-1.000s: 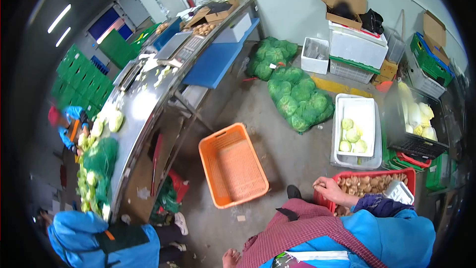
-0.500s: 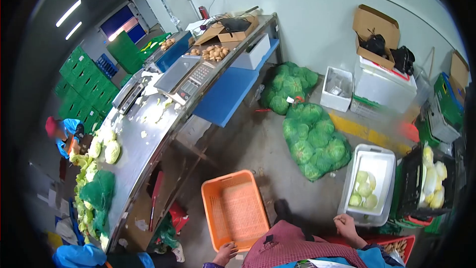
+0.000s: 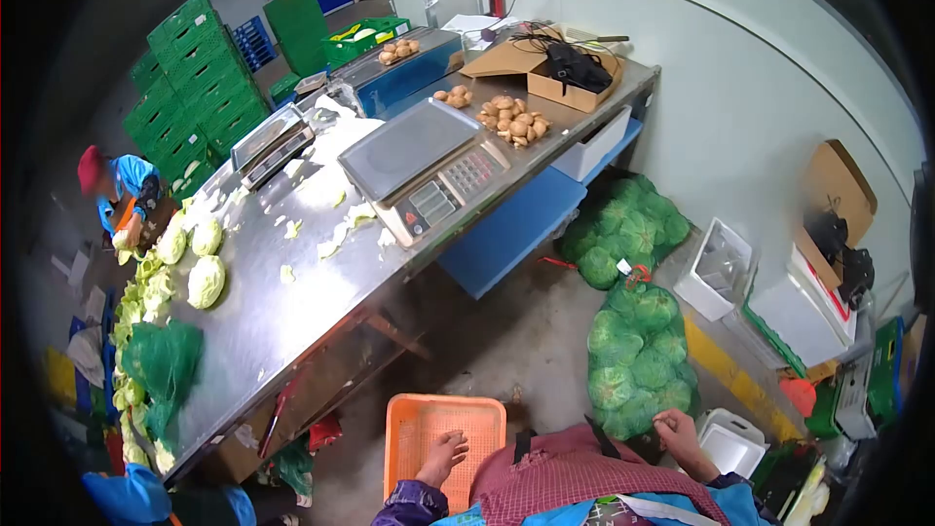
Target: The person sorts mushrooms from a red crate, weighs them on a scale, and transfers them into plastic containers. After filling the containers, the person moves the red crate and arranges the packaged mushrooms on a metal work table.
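My left hand (image 3: 445,457) is above the orange plastic crate (image 3: 394,443), fingers loosely bent and apart, holding nothing visible. Bare in what shows of it, the crate stands on the floor at the steel table's side. My right hand (image 3: 681,436) hangs in front of my body, its fingers slightly curled with nothing seen in them. Close to it lie a green net bag of cabbages (image 3: 638,360) and a white tub (image 3: 732,443), partly hidden. On the table (image 3: 321,307) are a digital scale (image 3: 414,161) and brown mushrooms (image 3: 513,120).
Cabbages (image 3: 206,281) and green netting (image 3: 161,360) lie along the table's left edge. A co-worker (image 3: 127,190) in blue stands beyond, and another blue sleeve (image 3: 127,497) shows at lower left. Stacked green crates (image 3: 200,68) stand behind. A white foam box (image 3: 716,268) is by the wall.
My view has turned left and come nearer the table, so the scale looks larger. My left hand has come up over the orange crate. The co-worker now has a cabbage at the hands.
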The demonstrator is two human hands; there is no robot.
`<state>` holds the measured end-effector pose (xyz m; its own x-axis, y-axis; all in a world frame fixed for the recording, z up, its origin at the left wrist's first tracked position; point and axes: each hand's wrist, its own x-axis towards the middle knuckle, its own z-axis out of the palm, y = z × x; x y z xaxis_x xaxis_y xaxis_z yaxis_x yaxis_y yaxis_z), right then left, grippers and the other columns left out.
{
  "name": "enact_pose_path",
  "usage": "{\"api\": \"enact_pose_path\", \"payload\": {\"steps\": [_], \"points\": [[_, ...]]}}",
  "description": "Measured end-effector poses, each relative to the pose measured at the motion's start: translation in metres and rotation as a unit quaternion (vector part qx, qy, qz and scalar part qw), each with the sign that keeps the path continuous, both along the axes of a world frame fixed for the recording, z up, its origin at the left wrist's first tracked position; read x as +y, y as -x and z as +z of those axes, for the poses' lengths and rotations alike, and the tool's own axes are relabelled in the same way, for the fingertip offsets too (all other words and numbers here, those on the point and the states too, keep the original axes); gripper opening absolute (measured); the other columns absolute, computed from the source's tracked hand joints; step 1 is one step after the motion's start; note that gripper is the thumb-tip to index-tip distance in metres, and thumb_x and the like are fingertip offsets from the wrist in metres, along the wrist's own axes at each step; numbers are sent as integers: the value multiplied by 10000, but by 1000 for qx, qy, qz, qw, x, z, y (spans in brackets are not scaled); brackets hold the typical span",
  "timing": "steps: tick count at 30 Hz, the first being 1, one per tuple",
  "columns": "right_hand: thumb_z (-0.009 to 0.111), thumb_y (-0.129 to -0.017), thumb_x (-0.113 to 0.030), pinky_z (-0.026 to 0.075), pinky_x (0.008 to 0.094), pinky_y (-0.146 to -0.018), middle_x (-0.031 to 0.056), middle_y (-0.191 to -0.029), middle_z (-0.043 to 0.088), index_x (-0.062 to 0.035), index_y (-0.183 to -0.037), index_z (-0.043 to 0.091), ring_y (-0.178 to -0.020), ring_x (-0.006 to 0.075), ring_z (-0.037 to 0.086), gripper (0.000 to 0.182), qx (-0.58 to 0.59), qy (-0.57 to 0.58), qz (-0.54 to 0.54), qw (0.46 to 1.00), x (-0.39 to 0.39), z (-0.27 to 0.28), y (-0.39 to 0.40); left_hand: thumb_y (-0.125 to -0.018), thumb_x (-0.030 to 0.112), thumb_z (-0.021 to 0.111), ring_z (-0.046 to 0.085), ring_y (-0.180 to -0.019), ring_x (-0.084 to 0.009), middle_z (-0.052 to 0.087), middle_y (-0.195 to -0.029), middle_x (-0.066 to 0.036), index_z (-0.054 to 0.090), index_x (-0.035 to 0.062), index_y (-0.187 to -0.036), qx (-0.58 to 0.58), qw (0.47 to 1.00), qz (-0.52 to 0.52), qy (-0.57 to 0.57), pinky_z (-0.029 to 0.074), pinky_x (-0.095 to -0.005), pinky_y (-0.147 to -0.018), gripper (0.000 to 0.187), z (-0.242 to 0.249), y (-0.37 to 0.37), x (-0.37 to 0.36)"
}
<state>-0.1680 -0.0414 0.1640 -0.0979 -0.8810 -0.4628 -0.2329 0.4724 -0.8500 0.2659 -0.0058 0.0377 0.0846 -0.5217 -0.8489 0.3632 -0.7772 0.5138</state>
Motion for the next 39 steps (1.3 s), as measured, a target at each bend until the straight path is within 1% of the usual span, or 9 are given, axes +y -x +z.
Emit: {"api": "enact_pose_path", "payload": {"steps": [6,10,17,20,23,26,28,32,39], "points": [[549,-822,-87,360,210,-401,-2,-589,511,-5,-879,549,-449,65,453,100,0,-38,56,998,-139,-7,-4,-871,202,509,563,-888,-178,561,-1040,-67,473,77,-1139,-3,999,36,20,450,-314,-753,297,5,3,-113],[572,-812,-91,344,221,-429,-16,-582,486,-1,-866,560,-484,47,427,106,9,69,154,986,-266,-21,-7,-873,211,524,570,-861,-170,586,-988,-48,505,88,-1103,-3,996,81,25,449,-322,-750,261,9,16,-182],[583,-796,-73,359,225,-463,-7,-597,503,-16,-865,570,-525,48,456,90,21,153,180,972,-494,8,-42,-873,183,555,572,-870,-138,596,-1011,-38,537,62,-1115,-46,988,27,144,455,-253,-768,272,99,63,-367],[592,-776,-63,405,254,-509,37,-610,522,-10,-879,570,-551,95,509,118,77,246,199,946,-574,17,-65,-855,159,570,575,-884,-179,588,-1026,-74,517,28,-1121,-173,928,-66,323,454,-277,-796,301,122,79,-442],[598,-758,-68,435,290,-567,78,-690,549,-8,-904,571,-613,162,550,160,121,297,217,922,-640,28,-88,-775,90,612,535,-992,-280,542,-1083,-141,499,23,-1127,-443,747,-209,450,425,-333,-846,376,163,90,-522],[602,-743,-82,454,332,-639,113,-795,559,-16,-954,564,-700,230,572,224,178,318,238,900,-690,20,-102,-712,129,660,426,-1119,-339,451,-1199,-163,452,50,-1193,-466,701,-236,485,367,-412,-900,530,170,98,-596],[601,-743,-106,456,374,-705,143,-863,551,-22,-1022,540,-753,289,567,298,231,324,268,878,-720,7,-105,-667,239,713,333,-1199,-348,351,-1306,-146,381,108,-1275,-603,588,-307,444,306,-505,-937,705,173,107,-631],[596,-748,-113,463,377,-722,166,-925,557,-2,-1036,528,-791,298,574,316,272,275,301,872,-760,-13,-112,-586,417,747,233,-1268,-353,265,-1380,-130,320,240,-1341,-641,545,-360,403,200,-625,-959,885,160,123,-685],[558,-801,-102,501,340,-650,164,-897,624,33,-1042,509,-720,260,627,281,202,96,375,900,-805,-18,-117,-621,436,713,239,-1262,-350,285,-1376,-85,321,273,-1337,-640,557,-383,365,231,-660,-910,832,128,133,-730]]}}
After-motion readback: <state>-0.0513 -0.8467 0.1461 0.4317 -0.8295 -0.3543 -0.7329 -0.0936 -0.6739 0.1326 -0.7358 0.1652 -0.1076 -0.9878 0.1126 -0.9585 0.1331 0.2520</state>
